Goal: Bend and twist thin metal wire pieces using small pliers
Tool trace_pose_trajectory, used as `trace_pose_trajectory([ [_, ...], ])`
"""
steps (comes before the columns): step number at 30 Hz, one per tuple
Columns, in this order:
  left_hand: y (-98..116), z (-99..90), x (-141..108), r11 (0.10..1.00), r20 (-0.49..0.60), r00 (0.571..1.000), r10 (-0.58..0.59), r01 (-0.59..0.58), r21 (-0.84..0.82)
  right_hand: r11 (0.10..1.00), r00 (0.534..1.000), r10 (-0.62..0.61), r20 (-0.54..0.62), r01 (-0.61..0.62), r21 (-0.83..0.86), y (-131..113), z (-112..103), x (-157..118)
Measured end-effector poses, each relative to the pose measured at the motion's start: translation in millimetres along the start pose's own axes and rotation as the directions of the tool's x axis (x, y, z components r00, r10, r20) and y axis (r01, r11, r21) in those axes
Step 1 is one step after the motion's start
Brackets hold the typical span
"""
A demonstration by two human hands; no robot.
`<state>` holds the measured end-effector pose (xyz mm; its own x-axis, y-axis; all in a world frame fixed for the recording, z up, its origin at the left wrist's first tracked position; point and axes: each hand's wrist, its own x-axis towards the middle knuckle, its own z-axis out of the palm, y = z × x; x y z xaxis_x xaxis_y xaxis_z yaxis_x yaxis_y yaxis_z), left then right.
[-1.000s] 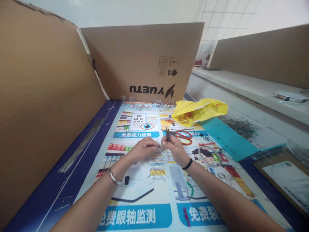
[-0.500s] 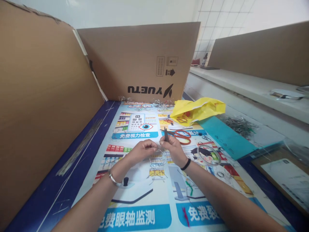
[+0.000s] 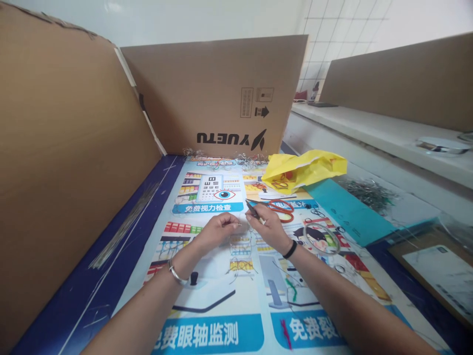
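My left hand (image 3: 221, 229) pinches a thin piece of wire (image 3: 240, 225) between thumb and fingertips. Just to its right, my right hand (image 3: 269, 227) is closed around dark, narrow-tipped pliers (image 3: 253, 209), whose jaws point up and to the left; most of the tool is hidden in the palm. The two hands are close together but apart. Below them, loose thin wires (image 3: 242, 268) lie on the printed sheet (image 3: 214, 291). Scissors with orange handles (image 3: 283, 209) rest just beyond my right hand.
A yellow bag (image 3: 306, 170) lies behind the scissors, next to a teal sheet (image 3: 347, 212) and a heap of wire pieces (image 3: 369, 192). A wire coil (image 3: 322, 239) is at right, straight wires (image 3: 123, 227) at left. Cardboard panels (image 3: 214, 93) enclose the back and left.
The pliers have tilted from upright to leaning left as my right hand turned. The wire loop seen below my fingers no longer shows clearly. My left hand has barely moved.
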<state>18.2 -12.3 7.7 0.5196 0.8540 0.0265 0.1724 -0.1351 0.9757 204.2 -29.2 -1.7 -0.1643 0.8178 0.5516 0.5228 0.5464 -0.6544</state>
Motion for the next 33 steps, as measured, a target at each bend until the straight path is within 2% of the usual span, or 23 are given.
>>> trace_pose_trajectory([
  [2,0.0,-2.0,0.9,0.998,-0.043,0.998,0.044,-0.042,0.052,0.970,0.987,-0.149,0.059,0.157,-0.183,-3.0,-7.7,3.4],
  [4,-0.7,-4.1,1.9,0.990,-0.095,0.992,0.087,-0.076,0.116,0.887,0.964,-0.217,0.151,0.259,-0.381,-9.9,-15.7,6.8],
  [8,-1.5,-6.8,3.6,0.969,-0.173,0.974,0.146,-0.106,0.225,0.672,0.943,-0.096,0.319,0.297,-0.678,-29.4,-27.6,11.7],
  [10,-1.6,-7.1,4.0,0.954,-0.183,0.967,0.175,-0.120,0.274,0.590,0.934,-0.020,0.356,0.299,-0.750,-36.0,-30.0,12.7],
  [12,-2.0,-7.0,4.2,0.941,-0.182,0.963,0.199,-0.136,0.310,0.545,0.933,0.027,0.359,0.287,-0.787,-38.6,-30.1,12.8],
  [19,-3.8,-5.8,5.3,0.908,-0.152,0.962,0.228,-0.154,0.389,0.536,0.925,0.066,0.373,0.283,-0.795,-33.4,-22.7,10.1],
  [33,-6.1,-5.8,6.9,0.904,-0.131,0.973,0.192,-0.123,0.409,0.513,0.925,-0.015,0.379,0.332,-0.791,-27.4,-14.3,4.8],
])
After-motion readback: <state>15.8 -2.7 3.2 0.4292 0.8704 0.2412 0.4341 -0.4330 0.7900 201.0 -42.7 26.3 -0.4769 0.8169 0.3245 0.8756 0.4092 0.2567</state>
